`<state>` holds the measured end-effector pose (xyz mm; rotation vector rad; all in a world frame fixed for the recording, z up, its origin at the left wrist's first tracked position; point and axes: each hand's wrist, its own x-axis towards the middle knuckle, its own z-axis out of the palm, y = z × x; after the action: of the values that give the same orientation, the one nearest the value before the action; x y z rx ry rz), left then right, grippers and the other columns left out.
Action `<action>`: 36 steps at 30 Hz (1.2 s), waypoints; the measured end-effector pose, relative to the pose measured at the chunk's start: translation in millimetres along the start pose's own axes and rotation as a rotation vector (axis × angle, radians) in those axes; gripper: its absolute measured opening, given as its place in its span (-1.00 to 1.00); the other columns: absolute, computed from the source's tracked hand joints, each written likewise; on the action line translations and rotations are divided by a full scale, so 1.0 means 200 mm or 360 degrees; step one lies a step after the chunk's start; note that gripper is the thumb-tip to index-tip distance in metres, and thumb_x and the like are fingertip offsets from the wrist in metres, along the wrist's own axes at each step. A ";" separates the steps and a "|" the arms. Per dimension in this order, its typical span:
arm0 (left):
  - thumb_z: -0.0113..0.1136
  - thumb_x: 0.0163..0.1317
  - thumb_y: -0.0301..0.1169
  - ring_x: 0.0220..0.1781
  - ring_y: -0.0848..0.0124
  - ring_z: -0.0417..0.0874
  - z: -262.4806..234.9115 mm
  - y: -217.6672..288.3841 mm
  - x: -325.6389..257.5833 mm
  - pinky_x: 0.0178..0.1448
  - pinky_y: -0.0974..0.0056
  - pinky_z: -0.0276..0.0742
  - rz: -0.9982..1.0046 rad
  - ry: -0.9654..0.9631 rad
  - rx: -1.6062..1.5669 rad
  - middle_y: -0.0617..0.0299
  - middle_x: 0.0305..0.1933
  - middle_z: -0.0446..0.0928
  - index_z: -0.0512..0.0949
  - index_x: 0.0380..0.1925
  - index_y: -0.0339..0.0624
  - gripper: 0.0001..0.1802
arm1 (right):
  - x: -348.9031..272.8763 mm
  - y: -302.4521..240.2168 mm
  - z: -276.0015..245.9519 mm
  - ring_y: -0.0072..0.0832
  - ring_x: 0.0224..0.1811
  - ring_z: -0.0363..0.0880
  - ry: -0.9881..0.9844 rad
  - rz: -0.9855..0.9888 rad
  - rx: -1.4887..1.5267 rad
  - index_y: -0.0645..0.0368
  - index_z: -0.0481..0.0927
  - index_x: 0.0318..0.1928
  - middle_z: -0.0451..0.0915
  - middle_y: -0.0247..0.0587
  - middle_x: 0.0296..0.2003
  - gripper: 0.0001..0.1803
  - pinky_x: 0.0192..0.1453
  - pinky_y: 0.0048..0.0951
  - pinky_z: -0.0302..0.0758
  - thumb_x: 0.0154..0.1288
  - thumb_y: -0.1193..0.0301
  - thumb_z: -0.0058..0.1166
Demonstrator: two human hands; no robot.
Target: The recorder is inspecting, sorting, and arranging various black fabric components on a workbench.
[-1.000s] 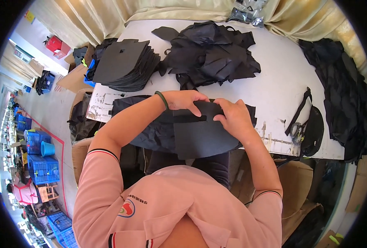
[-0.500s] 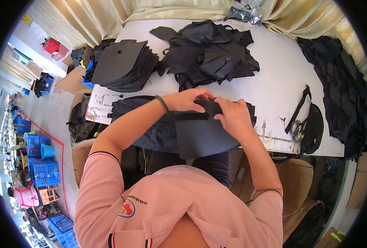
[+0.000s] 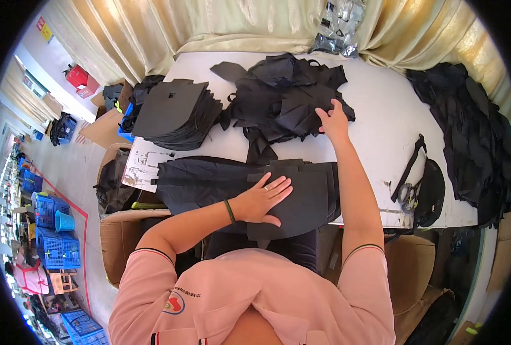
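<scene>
My left hand (image 3: 264,199) lies flat, fingers spread, on a black stiff panel (image 3: 307,201) at the table's near edge. Beneath and to the left of that panel stretches black fabric (image 3: 201,181). My right hand (image 3: 333,119) reaches to the right side of a loose heap of black fabric pieces (image 3: 290,100) farther back. Its thumb and index finger are apart, and I see nothing held between them. Left of the heap stands a stack of black panels (image 3: 172,112), the top one with a small slot.
A black curved pouch with a strap (image 3: 431,192) lies at the table's right, with scissors (image 3: 406,197) beside it. More black fabric (image 3: 468,132) is piled at the far right. Cardboard boxes (image 3: 120,241) stand below the table edge. Curtains (image 3: 255,26) hang behind.
My right hand has left the panel and moved away to the fabric heap. My left hand has opened and now rests flat on the panel. The view has tilted up slightly.
</scene>
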<state>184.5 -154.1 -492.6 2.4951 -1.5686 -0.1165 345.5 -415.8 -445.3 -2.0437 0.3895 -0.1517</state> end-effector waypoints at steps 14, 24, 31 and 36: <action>0.42 0.04 -0.43 -0.01 0.16 0.60 -0.79 -0.28 0.35 0.09 0.18 0.53 -0.0579 0.1780 -0.0796 -0.01 0.03 0.51 0.35 0.16 -0.28 -0.33 | -0.59 -0.85 -0.02 -0.68 -0.39 0.47 -0.0490 -0.1369 0.0474 0.13 0.50 0.04 0.49 -0.41 -0.45 -0.55 -0.26 -0.61 0.42 0.14 0.57 0.33; 0.27 0.24 -0.51 -0.14 0.53 0.57 -1.10 -0.22 0.23 -0.01 0.37 0.51 -0.0231 0.1883 -0.0897 0.23 -0.18 0.59 0.44 0.02 -0.26 -0.64 | -0.61 -0.99 -0.21 -0.13 0.09 0.49 0.0468 -0.1845 -0.0021 0.08 0.44 0.19 0.53 -0.06 0.02 -0.39 0.23 -0.18 0.38 0.09 0.45 0.34; 0.18 0.18 -0.67 -0.23 0.47 0.64 -1.10 -0.29 0.04 -0.03 0.36 0.55 -0.0265 0.1760 -0.1053 0.22 -0.30 0.60 0.46 0.07 -0.16 -0.56 | -0.68 -1.02 -0.28 -0.39 -0.25 0.66 0.0185 -0.1670 0.0228 0.23 0.60 -0.17 0.66 -0.16 -0.31 -0.83 -0.08 -0.43 0.55 0.22 0.64 0.14; 0.23 0.06 -0.70 -0.24 0.32 0.69 -1.11 -0.35 -0.15 -0.07 0.30 0.61 -0.0460 0.1802 -0.0362 0.13 -0.21 0.63 0.58 -0.07 -0.17 -0.61 | -0.75 -0.98 -0.35 -0.13 -0.29 0.65 0.0515 -0.1990 -0.0201 0.17 0.58 -0.20 0.65 -0.12 -0.29 -0.85 -0.23 -0.30 0.57 0.20 0.58 0.19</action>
<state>271.1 -70.3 -290.1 1.9316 -0.6643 0.8584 225.9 -337.2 -230.7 -2.1026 -0.7595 -1.2303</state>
